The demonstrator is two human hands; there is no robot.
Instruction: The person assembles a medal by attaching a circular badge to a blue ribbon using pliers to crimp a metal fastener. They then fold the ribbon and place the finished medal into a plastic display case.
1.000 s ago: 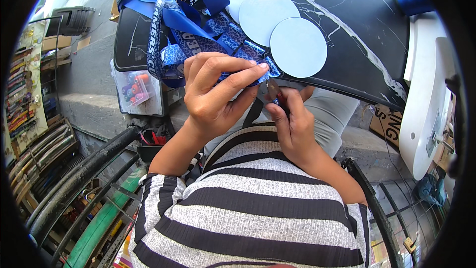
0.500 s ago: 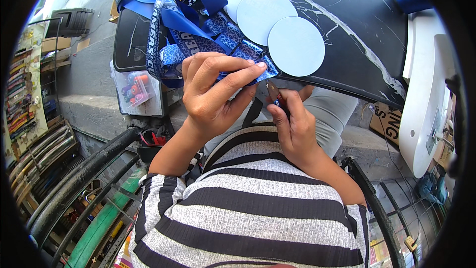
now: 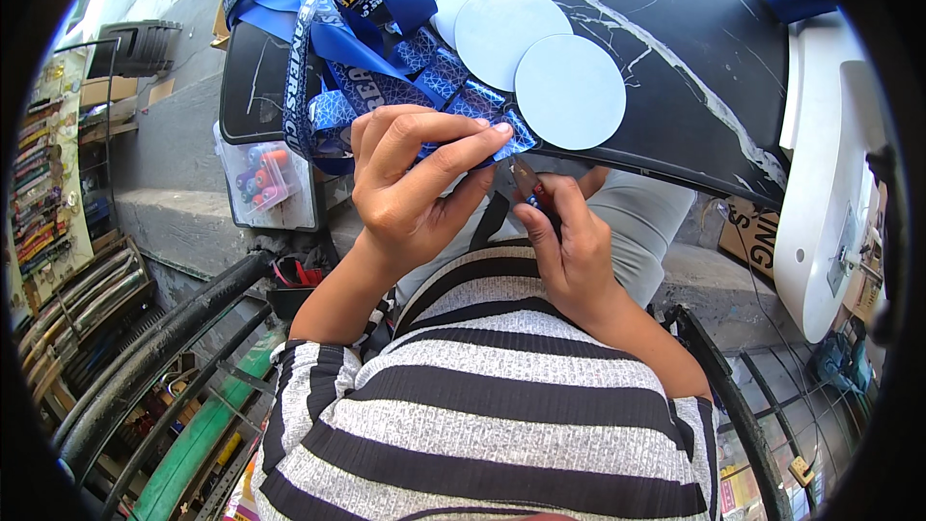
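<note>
My left hand (image 3: pixel 405 178) pinches the end of a patterned blue ribbon (image 3: pixel 518 137) between thumb and fingers at the table's near edge. My right hand (image 3: pixel 576 243), just to the right and lower, is closed round small thread snips (image 3: pixel 526 178) with a dark handle. Their blade tips point up toward the pinched ribbon end; whether they touch it I cannot tell. Beyond my left hand lies a heap of printed blue ribbons (image 3: pixel 381 48), looped and overlapping. Several round white discs (image 3: pixel 571 93) overlap next to the ribbons.
The black marble-patterned table (image 3: pixel 675 68) carries a blue thread spool (image 3: pixel 799 0) and a white machine (image 3: pixel 820 183) at the right. A clear box of thread spools (image 3: pixel 262 178) stands below the table's left side. Black metal rails (image 3: pixel 183 328) flank me.
The view has shifted slightly. My right hand and the snips have moved a little to the left, with the blades nearer the ribbon end. My left hand keeps its pinch.
</note>
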